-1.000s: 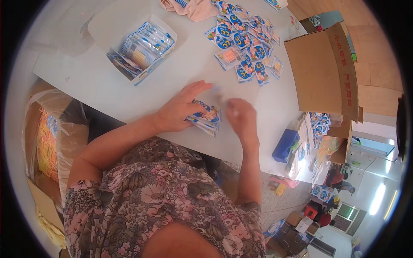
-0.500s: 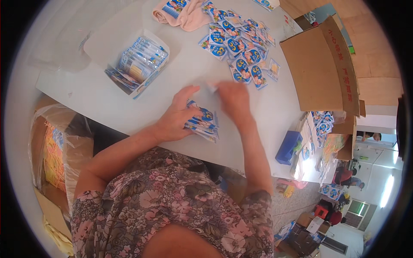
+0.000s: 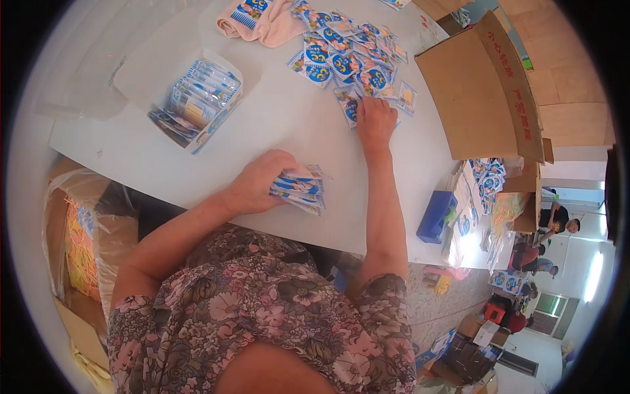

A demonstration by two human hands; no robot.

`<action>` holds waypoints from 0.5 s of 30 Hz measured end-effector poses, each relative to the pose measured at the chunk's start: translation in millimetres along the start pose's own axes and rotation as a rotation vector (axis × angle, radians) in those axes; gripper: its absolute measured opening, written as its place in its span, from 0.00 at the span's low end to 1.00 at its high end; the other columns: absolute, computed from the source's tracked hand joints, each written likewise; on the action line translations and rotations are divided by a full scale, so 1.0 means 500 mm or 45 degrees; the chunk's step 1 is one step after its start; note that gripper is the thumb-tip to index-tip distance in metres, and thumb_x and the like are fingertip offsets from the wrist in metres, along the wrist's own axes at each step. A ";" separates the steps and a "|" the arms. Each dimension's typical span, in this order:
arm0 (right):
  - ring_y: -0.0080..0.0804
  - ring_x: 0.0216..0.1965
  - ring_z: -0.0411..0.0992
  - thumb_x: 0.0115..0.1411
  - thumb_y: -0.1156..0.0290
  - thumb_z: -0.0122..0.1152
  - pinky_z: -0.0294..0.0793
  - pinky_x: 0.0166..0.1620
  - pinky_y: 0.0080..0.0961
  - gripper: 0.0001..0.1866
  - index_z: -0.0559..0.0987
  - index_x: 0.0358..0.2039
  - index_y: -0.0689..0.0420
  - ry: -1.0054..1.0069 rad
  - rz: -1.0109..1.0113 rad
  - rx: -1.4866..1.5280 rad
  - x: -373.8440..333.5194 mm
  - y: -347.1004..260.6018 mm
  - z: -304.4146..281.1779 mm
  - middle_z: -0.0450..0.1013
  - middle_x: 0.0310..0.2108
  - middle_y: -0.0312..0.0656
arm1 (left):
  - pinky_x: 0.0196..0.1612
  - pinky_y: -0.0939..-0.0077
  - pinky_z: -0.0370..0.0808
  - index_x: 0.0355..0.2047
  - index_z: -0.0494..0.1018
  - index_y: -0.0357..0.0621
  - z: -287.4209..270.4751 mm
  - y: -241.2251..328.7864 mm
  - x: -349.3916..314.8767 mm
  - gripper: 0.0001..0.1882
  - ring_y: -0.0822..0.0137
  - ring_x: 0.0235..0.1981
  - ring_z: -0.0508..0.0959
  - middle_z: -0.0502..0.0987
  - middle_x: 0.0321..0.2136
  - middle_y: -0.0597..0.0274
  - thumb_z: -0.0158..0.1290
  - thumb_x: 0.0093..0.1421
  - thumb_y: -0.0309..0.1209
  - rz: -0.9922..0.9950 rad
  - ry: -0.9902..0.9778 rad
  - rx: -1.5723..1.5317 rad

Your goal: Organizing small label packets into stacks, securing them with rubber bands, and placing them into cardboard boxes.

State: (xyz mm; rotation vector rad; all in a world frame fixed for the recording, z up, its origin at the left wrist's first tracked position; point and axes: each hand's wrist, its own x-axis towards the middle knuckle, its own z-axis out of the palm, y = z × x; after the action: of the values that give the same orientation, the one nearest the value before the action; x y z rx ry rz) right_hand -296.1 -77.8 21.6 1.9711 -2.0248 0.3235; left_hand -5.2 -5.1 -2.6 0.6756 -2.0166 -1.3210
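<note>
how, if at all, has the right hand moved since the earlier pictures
Yes: the right hand has moved forward, to the near edge of the packet pile.

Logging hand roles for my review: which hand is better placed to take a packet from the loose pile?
Probably the right hand: it is at the near edge of the loose pile. The left hand is farther from it and holds a bundle of packets.

White table [image 3: 282, 111] under packets [image 3: 343, 64] (plus cloth [image 3: 279, 25])
</note>
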 end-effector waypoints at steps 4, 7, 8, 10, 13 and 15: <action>0.43 0.35 0.75 0.57 0.69 0.60 0.73 0.41 0.35 0.07 0.81 0.35 0.57 -0.025 -0.247 0.474 -0.093 -0.077 -0.059 0.78 0.33 0.46 | 0.58 0.61 0.65 0.46 0.71 0.44 -0.007 0.015 0.003 0.28 0.50 0.56 0.67 0.69 0.53 0.51 0.65 0.42 0.25 0.320 0.216 0.196; 0.44 0.35 0.75 0.57 0.70 0.60 0.73 0.42 0.36 0.08 0.81 0.35 0.57 -0.365 -0.128 1.080 -0.119 -0.107 -0.085 0.78 0.33 0.46 | 0.58 0.62 0.64 0.45 0.72 0.46 -0.011 0.001 0.002 0.26 0.52 0.57 0.67 0.70 0.51 0.54 0.65 0.42 0.27 0.319 0.149 0.166; 0.45 0.36 0.75 0.57 0.70 0.61 0.73 0.42 0.37 0.08 0.81 0.35 0.58 -0.715 0.172 1.393 -0.117 -0.115 -0.091 0.78 0.33 0.46 | 0.57 0.62 0.64 0.45 0.72 0.46 -0.016 -0.006 -0.002 0.27 0.53 0.56 0.67 0.71 0.50 0.55 0.66 0.42 0.28 0.308 0.043 0.265; 0.44 0.36 0.75 0.57 0.70 0.60 0.73 0.43 0.36 0.08 0.80 0.36 0.58 -0.153 0.068 0.831 -0.066 -0.069 -0.055 0.78 0.34 0.46 | 0.57 0.63 0.64 0.45 0.72 0.45 -0.006 0.011 0.005 0.28 0.54 0.57 0.67 0.70 0.52 0.54 0.67 0.41 0.28 0.170 0.033 0.212; 0.44 0.37 0.75 0.57 0.70 0.60 0.73 0.44 0.35 0.09 0.80 0.37 0.59 0.221 -0.078 0.156 -0.042 -0.018 0.001 0.78 0.35 0.46 | 0.59 0.61 0.61 0.44 0.72 0.45 -0.003 0.012 0.009 0.28 0.56 0.57 0.67 0.70 0.52 0.53 0.68 0.39 0.29 0.081 0.027 0.242; 0.43 0.39 0.74 0.57 0.70 0.60 0.73 0.45 0.34 0.09 0.80 0.37 0.60 0.069 -0.115 0.069 -0.054 -0.015 0.010 0.78 0.36 0.46 | 0.61 0.59 0.59 0.43 0.72 0.45 -0.004 0.010 0.009 0.28 0.56 0.57 0.67 0.70 0.52 0.53 0.68 0.39 0.30 0.135 0.026 0.315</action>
State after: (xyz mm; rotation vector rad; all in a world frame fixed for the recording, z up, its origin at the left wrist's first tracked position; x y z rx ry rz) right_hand -288.2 -54.8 6.8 2.0557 -1.9067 0.4110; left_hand -7.2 -7.6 3.3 0.6784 -2.1889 -1.0100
